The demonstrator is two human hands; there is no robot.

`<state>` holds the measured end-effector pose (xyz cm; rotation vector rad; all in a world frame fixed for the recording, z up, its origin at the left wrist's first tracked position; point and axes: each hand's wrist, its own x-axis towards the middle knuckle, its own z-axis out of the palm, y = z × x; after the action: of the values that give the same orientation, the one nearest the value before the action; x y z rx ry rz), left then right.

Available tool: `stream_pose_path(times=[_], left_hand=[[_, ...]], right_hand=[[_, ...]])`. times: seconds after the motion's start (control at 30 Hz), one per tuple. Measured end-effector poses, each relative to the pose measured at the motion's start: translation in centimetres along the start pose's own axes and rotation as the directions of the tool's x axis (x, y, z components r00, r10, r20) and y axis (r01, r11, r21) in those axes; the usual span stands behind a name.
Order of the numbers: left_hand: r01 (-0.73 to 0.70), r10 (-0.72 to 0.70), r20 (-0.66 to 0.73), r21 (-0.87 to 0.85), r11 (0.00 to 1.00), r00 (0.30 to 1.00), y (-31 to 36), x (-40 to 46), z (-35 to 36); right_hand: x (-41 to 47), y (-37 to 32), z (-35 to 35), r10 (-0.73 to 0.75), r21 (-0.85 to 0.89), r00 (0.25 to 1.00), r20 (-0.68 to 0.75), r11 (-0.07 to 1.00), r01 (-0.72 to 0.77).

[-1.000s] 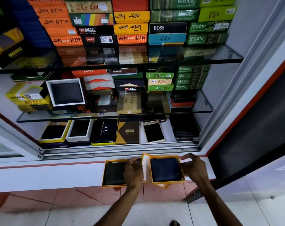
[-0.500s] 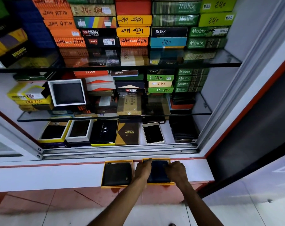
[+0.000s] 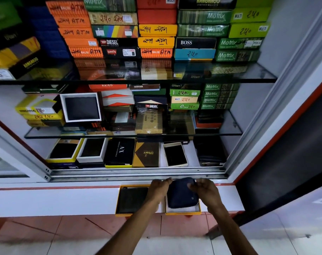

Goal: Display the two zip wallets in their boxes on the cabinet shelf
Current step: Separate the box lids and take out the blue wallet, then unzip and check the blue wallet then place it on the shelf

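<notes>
Two yellow-rimmed boxes lie on the white ledge below the cabinet. The left box holds a black zip wallet lying flat. Above the right box, a navy zip wallet is tilted up out of it, its white lining showing beneath. My left hand grips the navy wallet's left edge and my right hand grips its right edge.
The cabinet's sliding-door track runs just behind the ledge. The bottom shelf carries open boxed wallets and closed boxes. Glass shelves above hold stacked wallet boxes. A door frame rises at the right.
One second ago both hands held the right box tilted up; it was then set flat on the ledge. Now both hands have raised the navy wallet's far edge out of that box.
</notes>
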<state>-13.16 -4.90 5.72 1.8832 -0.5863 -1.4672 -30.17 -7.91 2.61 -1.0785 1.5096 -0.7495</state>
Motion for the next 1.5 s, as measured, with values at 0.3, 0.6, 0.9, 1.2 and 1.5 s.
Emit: stream_pose_path(times=[0.3, 0.6, 0.9, 1.2, 1.5], left_hand=[[-0.403, 0.366, 0.248, 0.121, 0.907, 0.897, 6.3, -1.2, -4.4], [-0.614, 0.494, 0.411, 0.242, 0.752, 0.767, 13.4, -6.0, -7.6], [-0.561, 0.474, 0.363, 0.185, 0.807, 0.802, 17.3, -9.1, -12.9], [-0.306, 0.437, 0.231, -0.443, 0.842, 0.869, 15.9, -8.5, -12.9], [-0.078, 0.299, 0.153, -0.766, 0.638, 0.942, 14.4, -8.3, -8.9]], right_hand=[[-1.9, -8.9, -2.3, -0.447, -0.268, 0.882, 0.149, 0.840, 0.471], [-2.5, -20.0, -1.3, -0.617, -0.301, 0.537, 0.576, 0.451, 0.840], [-4.1, -24.1, -2.5, -0.740, -0.401, 0.325, 0.589, 0.082, 0.913], [-8.5, -23.8, -1.9, -0.887, -0.401, 0.444, 0.129, 0.363, 0.841], [-10.2, -18.5, 3.6, -0.851, -0.313, 0.501, -0.157, 0.524, 0.792]])
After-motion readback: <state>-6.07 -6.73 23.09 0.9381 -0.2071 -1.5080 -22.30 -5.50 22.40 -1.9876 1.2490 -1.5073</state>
